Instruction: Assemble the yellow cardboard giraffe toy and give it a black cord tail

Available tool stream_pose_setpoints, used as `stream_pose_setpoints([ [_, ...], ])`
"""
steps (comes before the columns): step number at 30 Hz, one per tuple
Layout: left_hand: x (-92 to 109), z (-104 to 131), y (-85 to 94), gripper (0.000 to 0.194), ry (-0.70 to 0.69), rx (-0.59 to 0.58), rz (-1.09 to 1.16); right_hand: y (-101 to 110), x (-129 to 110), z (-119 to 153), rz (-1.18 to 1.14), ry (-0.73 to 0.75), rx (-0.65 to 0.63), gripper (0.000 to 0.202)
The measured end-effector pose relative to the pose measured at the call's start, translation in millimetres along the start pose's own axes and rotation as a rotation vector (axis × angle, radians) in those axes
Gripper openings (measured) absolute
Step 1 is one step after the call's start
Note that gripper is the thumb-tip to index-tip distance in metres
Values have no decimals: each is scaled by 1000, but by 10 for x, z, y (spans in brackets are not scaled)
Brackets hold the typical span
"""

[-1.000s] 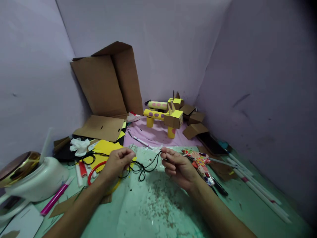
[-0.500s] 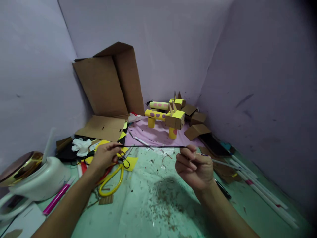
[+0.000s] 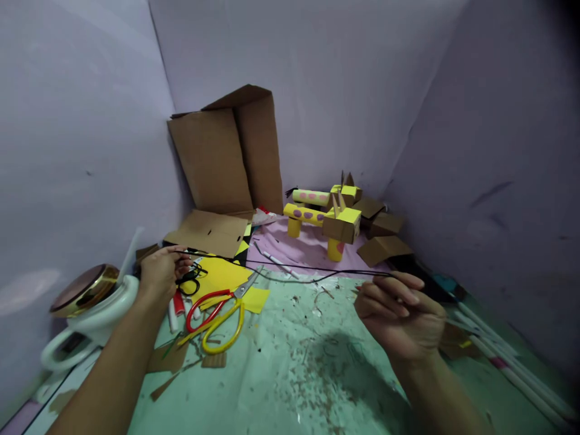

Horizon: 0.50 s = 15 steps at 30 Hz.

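A thin black cord (image 3: 290, 264) stretches above the table between both hands, with one strand sagging below the other. My left hand (image 3: 159, 269) pinches its left end, over the yellow paper and more black cord. My right hand (image 3: 401, 311) closes on the other end with curled fingers. Beneath and between them lie scissors (image 3: 240, 294) with one red and one yellow handle, blades partly apart. Farther back stand two yellow cardboard animals; the nearer animal (image 3: 342, 225) has purple spots and pointed ears, the other (image 3: 310, 197) has pink spots.
A large cardboard box (image 3: 217, 163) leans at the back left. The white pot (image 3: 106, 311) stands at left with a straw in it. White sticks (image 3: 502, 347) lie at right; cardboard scraps (image 3: 385, 248) and a pink cloth (image 3: 272, 241) are at the back.
My hands have moved farther apart, drawing out a longer span of cord with a sagging strand. The view has shifted left, and the scissors now show fully.
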<state>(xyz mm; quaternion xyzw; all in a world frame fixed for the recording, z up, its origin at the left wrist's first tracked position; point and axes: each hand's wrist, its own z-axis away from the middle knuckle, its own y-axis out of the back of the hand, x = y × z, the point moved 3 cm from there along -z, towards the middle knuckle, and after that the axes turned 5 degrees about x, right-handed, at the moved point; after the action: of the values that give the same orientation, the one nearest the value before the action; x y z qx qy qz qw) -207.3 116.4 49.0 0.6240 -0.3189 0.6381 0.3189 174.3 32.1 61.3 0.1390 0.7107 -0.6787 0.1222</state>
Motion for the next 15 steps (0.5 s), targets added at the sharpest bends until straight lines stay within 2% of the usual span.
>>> stream_pose_setpoints([
  [2,11,42,-30,16,4,17,24,-18,25,1,219,3,-56,18],
  [4,35,122,-95,13,3,-11,29,-19,150,16,636,-82,-137,5],
  [5,53,178,-140,12,-8,-46,27,-2,241,32,884,-151,-178,6],
  [7,104,318,-230,9,-48,-130,24,51,409,64,1379,-233,-250,22],
  [8,134,397,-270,10,-72,-174,26,71,460,71,1599,-205,-263,27],
  [9,167,479,-304,13,-97,-226,37,73,478,71,1778,-114,-253,31],
  [10,203,561,-334,16,-121,-294,63,50,463,68,1899,39,-221,34],
  [11,243,644,-365,19,-147,-398,124,5,423,68,1952,219,-174,35],
  [13,317,796,-402,22,-152,-586,300,-125,307,92,1854,527,-56,35],
  [14,351,865,-416,23,-140,-670,387,-196,265,109,1746,590,-9,34],
  [15,379,931,-429,24,-119,-737,467,-263,255,122,1623,571,22,33],
])
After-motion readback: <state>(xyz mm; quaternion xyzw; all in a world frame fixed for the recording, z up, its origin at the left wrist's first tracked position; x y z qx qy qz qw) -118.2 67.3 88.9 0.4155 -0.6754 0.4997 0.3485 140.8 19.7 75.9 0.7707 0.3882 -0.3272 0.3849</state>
